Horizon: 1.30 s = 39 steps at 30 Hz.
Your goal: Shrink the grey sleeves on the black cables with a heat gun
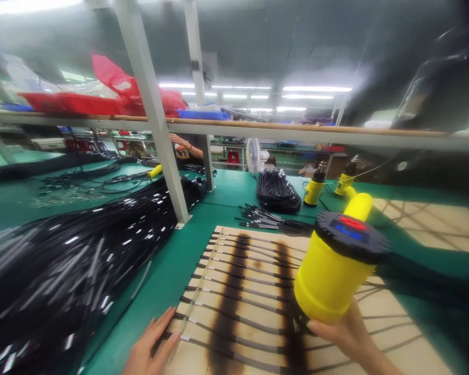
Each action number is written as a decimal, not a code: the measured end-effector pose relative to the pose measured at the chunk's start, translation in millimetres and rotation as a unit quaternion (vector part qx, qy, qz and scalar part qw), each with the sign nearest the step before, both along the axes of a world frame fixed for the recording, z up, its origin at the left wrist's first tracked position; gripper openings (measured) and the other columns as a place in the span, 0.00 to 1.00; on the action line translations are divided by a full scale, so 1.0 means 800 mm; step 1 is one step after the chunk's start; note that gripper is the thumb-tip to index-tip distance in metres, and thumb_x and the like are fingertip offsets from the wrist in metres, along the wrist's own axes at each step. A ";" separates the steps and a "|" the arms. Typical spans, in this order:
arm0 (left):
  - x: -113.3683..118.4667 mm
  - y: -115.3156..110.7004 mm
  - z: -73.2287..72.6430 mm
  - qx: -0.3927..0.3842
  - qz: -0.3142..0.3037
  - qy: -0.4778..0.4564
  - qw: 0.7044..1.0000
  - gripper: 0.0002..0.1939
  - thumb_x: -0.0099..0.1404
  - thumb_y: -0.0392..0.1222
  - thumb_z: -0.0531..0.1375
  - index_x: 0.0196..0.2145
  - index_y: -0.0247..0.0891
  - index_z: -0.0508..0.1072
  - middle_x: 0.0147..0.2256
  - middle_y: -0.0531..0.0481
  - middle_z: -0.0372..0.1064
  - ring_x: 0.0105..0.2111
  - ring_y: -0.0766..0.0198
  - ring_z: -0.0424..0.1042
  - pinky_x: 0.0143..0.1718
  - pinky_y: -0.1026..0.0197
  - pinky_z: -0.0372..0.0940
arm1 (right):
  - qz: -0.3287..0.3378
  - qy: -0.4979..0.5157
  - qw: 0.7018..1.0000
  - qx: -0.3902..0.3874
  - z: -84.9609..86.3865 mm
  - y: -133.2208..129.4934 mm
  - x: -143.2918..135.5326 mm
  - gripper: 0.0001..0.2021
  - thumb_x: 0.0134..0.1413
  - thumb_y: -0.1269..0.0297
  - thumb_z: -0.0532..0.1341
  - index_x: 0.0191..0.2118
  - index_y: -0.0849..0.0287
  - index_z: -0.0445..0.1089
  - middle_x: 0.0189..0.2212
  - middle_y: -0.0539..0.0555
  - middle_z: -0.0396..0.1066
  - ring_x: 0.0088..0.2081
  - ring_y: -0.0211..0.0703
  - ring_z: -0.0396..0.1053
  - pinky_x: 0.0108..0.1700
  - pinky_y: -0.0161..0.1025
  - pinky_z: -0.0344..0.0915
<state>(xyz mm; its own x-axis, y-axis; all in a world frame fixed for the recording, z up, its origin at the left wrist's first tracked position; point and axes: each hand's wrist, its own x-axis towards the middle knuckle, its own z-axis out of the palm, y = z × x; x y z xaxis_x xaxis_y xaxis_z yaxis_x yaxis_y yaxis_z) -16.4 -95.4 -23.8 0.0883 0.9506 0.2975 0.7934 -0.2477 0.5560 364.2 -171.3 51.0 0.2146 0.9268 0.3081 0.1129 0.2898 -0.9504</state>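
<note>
My right hand is closed round the lower body of a yellow heat gun, whose dark nozzle end points down at the wooden board. Several thin black cables with grey sleeves lie side by side across this board. Two dark scorched bands run over the wood beneath them. At the board's left edge, my left hand has its fingers and thumb about a black cable end; the grip is partly hidden.
A large heap of black cables covers the green table at left. Behind the board lie a loose cable bunch and a coiled bundle. More yellow heat guns stand beyond. A metal post rises nearby; another person's arm shows behind.
</note>
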 end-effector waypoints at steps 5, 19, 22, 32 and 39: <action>0.001 0.000 0.002 -0.008 0.002 0.000 1.000 0.30 0.53 0.60 0.53 0.47 0.38 0.69 0.49 0.48 0.63 0.52 0.47 0.56 0.51 0.47 0.56 | -0.007 -0.034 0.999 0.006 -0.005 0.004 0.004 0.18 0.31 0.60 0.69 0.33 0.54 0.67 0.28 0.52 0.75 0.29 0.49 0.71 0.32 0.42 0.70; 0.004 -0.002 0.004 -0.016 0.001 0.002 1.000 0.32 0.52 0.62 0.52 0.47 0.36 0.69 0.49 0.46 0.63 0.53 0.46 0.55 0.51 0.44 0.55 | 0.070 0.019 0.997 0.023 0.006 -0.020 -0.035 0.19 0.31 0.61 0.68 0.36 0.49 0.68 0.32 0.49 0.74 0.31 0.48 0.71 0.34 0.43 0.70; 0.003 -0.001 0.002 -0.011 -0.005 0.002 1.000 0.32 0.53 0.61 0.52 0.48 0.37 0.69 0.50 0.47 0.63 0.53 0.47 0.55 0.52 0.45 0.54 | 0.034 0.010 0.999 0.006 0.004 -0.027 -0.032 0.19 0.30 0.60 0.68 0.35 0.51 0.68 0.30 0.49 0.74 0.30 0.49 0.71 0.34 0.43 0.69; 0.005 -0.002 0.004 -0.018 0.000 0.010 1.000 0.32 0.53 0.61 0.52 0.48 0.36 0.68 0.50 0.46 0.63 0.53 0.45 0.55 0.50 0.44 0.56 | -0.045 -0.026 0.999 -0.004 0.008 -0.026 -0.025 0.18 0.31 0.57 0.67 0.33 0.54 0.66 0.27 0.51 0.74 0.28 0.47 0.70 0.30 0.39 0.70; 0.004 -0.001 0.001 -0.012 0.002 0.000 1.000 0.33 0.52 0.62 0.51 0.48 0.37 0.68 0.50 0.46 0.63 0.53 0.46 0.55 0.51 0.45 0.56 | -0.052 -0.030 0.998 -0.009 0.012 -0.027 -0.028 0.16 0.30 0.59 0.67 0.30 0.55 0.66 0.24 0.50 0.73 0.26 0.44 0.70 0.28 0.36 0.69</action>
<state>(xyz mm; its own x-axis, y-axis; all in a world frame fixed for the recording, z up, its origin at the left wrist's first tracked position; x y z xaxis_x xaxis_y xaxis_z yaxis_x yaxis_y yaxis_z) -13.3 -96.1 -22.6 0.0842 0.9581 0.2737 0.7950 -0.2302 0.5613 342.0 -192.9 61.0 0.2918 0.9057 0.3076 0.1991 0.2571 -0.9457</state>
